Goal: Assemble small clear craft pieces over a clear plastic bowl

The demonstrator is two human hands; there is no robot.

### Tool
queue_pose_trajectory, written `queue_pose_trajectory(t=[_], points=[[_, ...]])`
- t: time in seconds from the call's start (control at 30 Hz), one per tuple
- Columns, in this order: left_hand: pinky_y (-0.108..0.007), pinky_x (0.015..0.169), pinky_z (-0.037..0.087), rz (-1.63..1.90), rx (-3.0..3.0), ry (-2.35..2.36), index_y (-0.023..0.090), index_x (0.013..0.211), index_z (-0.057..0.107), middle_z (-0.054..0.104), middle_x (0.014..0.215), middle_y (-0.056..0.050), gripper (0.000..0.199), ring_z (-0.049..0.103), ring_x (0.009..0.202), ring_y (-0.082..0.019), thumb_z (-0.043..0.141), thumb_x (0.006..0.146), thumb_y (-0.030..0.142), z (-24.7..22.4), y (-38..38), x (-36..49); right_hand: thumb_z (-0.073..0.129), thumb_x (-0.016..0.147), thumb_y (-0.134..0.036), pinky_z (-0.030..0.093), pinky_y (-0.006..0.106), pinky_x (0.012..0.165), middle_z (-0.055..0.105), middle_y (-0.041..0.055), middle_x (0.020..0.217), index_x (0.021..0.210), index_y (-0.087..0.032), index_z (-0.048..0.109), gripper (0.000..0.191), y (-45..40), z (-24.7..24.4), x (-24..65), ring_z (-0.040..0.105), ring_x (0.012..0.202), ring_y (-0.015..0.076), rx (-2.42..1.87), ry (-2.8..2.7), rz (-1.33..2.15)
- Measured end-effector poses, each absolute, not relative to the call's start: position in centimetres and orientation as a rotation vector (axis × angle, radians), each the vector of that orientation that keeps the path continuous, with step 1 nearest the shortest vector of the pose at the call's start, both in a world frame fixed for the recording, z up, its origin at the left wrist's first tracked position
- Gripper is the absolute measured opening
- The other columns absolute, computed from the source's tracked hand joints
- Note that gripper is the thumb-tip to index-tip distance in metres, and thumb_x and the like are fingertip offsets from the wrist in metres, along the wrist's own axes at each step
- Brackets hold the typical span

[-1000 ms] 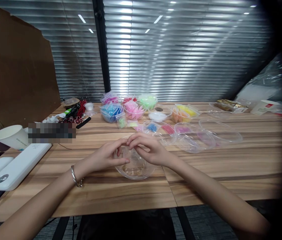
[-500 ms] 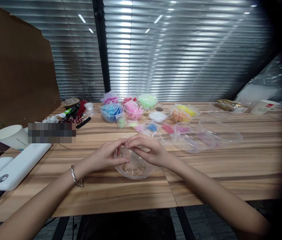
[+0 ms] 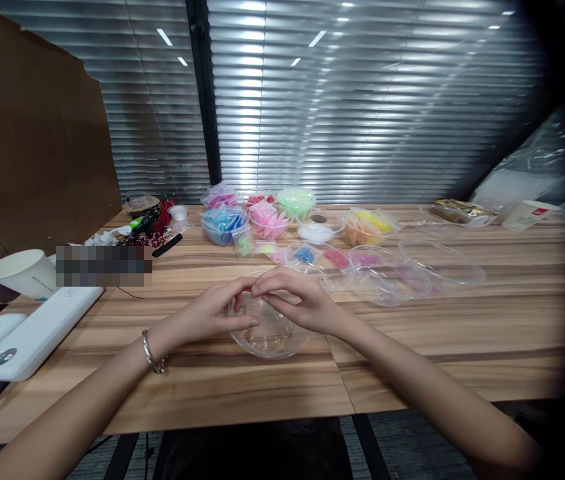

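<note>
Both hands hover over a clear round plastic bowl [image 3: 273, 352] near the table's front. My left hand [image 3: 215, 310], with a silver bracelet at the wrist, has its thumb stretched out apart from the bent index finger. Opposite it, my right hand [image 3: 302, 303] brings its fingertips and thumb close together in a pinch. The two hands' fingertips meet above the bowl; whatever lies between them, if anything, is too small or too clear to make out. Part of the bowl's far rim is hidden behind the fingers.
Bowls of blue pieces [image 3: 219, 230], pink pieces [image 3: 271, 223] and yellow-orange pieces [image 3: 365, 230] stand behind. Clear lids [image 3: 387, 283] lie right of centre. A white power strip [image 3: 37, 333], paper cup [image 3: 19, 273] and cardboard sheet [image 3: 32, 133] are at left.
</note>
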State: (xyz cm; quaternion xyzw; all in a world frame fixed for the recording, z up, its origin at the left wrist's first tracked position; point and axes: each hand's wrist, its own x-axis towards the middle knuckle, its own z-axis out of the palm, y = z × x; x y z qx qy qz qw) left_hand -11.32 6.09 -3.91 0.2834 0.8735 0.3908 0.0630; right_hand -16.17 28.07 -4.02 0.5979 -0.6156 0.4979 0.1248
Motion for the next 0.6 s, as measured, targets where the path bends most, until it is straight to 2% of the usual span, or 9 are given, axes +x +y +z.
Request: queue_pose_trajectory(t=[0.2, 0.3, 0.4, 0.5, 0.6], points=[[-0.022, 0.067, 0.04, 1.166, 0.862, 2.668, 0.025, 0.134, 0.043, 0.059, 0.095, -0.002, 0.057, 0.052, 0.076, -0.011, 0.061, 0.086, 0.049, -3.88, 6.16, -11.31, 0.055, 0.088, -0.003, 0.05, 0.03, 0.087, 0.066, 0.0055, 0.104, 0.11, -0.018, 0.062, 0.028, 28.06, -4.02, -16.12, 0.061, 0.101, 0.0133, 1.716, -1.81, 1.462], [-0.021, 0.064, 0.039, 1.164, 0.852, 2.671, 0.026, 0.135, 0.042, 0.057, 0.087, 0.0, 0.057, 0.05, 0.072, -0.01, 0.061, 0.086, 0.049, -3.89, 6.12, -11.33, 0.053, 0.088, -0.002, 0.05, 0.03, 0.087, 0.066, 0.0054, 0.103, 0.11, -0.018, 0.061, 0.028, 28.0, -3.92, -16.02, 0.061, 0.101, 0.013, 1.712, -1.807, 1.461], [-0.024, 0.073, 0.043, 1.165, 0.86, 2.663, 0.025, 0.136, 0.042, 0.06, 0.103, -0.005, 0.057, 0.056, 0.087, -0.015, 0.06, 0.087, 0.048, -3.92, 6.08, -11.36, 0.051, 0.09, -0.003, 0.051, 0.031, 0.086, 0.065, 0.0064, 0.104, 0.109, -0.018, 0.061, 0.026, 27.93, -3.76, -15.96, 0.061, 0.101, 0.0135, 1.731, -1.793, 1.418], [-0.03, 0.086, 0.046, 1.177, 0.883, 2.654, 0.024, 0.137, 0.042, 0.057, 0.123, -0.009, 0.057, 0.055, 0.107, -0.021, 0.059, 0.088, 0.047, -3.86, 6.12, -11.33, 0.049, 0.091, -0.003, 0.052, 0.03, 0.086, 0.063, 0.0073, 0.106, 0.109, -0.017, 0.06, 0.025, 27.9, -3.62, -15.89, 0.06, 0.102, 0.0134, 1.759, -1.765, 1.35], [-0.033, 0.093, 0.045, 1.19, 0.886, 2.642, 0.026, 0.137, 0.042, 0.054, 0.132, -0.007, 0.057, 0.053, 0.115, -0.021, 0.06, 0.087, 0.046, -3.69, 6.23, -11.28, 0.05, 0.091, -0.004, 0.052, 0.028, 0.086, 0.062, 0.0078, 0.108, 0.109, -0.017, 0.059, 0.024, 27.92, -3.59, -15.79, 0.06, 0.103, 0.0131, 1.785, -1.764, 1.278]])
